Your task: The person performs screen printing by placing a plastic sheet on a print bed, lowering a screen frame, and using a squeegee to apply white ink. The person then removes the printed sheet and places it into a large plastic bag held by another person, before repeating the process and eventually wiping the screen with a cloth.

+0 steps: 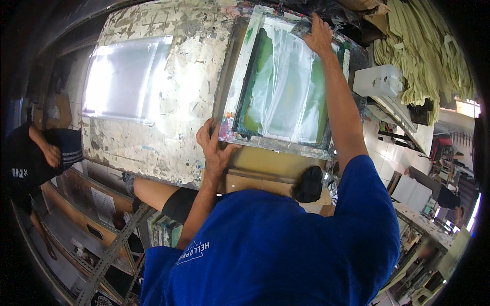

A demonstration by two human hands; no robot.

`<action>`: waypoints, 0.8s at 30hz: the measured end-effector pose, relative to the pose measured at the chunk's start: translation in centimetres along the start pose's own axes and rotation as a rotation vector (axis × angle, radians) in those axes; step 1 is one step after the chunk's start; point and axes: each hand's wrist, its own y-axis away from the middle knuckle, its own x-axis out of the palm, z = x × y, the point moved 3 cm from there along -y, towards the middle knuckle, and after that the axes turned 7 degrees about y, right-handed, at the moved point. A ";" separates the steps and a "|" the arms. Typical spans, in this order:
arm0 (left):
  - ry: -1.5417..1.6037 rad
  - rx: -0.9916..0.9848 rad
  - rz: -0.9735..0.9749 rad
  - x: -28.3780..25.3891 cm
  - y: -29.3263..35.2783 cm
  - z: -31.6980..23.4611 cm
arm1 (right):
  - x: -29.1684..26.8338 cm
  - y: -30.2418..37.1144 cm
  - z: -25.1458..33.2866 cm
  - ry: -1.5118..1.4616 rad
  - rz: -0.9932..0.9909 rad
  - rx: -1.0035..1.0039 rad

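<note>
A screen-printing frame [278,146] lies on the paint-spattered worktable, its pale wooden bars stained with ink. White streaks cover its green mesh [286,86]. At the near left corner, my left hand [215,152] grips the frame, fingers curled along the side and thumb on the near bar. My right arm reaches across the right side to the far end, where my right hand [320,36] closes over a dark greyish piece [302,28]. My fingers partly cover that piece, so its kind is unclear.
A shiny clear sheet [127,79] lies on the table [191,66] at left. A black bundle [308,184] sits near my body. To the right are a white plastic container [377,80] and hanging pale yellow-green cloths [426,51]. Another person's hand [51,154] shows at far left.
</note>
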 end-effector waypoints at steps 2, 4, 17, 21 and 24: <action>-0.006 0.012 -0.032 0.1 0.3 0.3 | 0.3 -1.4 -0.1 -0.076 0.006 0.036; -0.026 0.018 -0.048 0.2 0.6 0.4 | 0.3 -2.1 0.6 -0.020 0.086 0.059; 0.054 -0.082 -0.062 -0.9 0.3 -1.8 | -17.2 15.7 9.6 -0.220 0.324 -0.201; 0.082 0.010 -0.159 -2.2 -3.7 -6.9 | -26.9 24.2 14.1 -0.109 0.454 -0.254; 0.422 -0.010 -0.209 -3.0 -7.7 -9.6 | -29.4 24.8 13.6 0.127 0.198 -0.127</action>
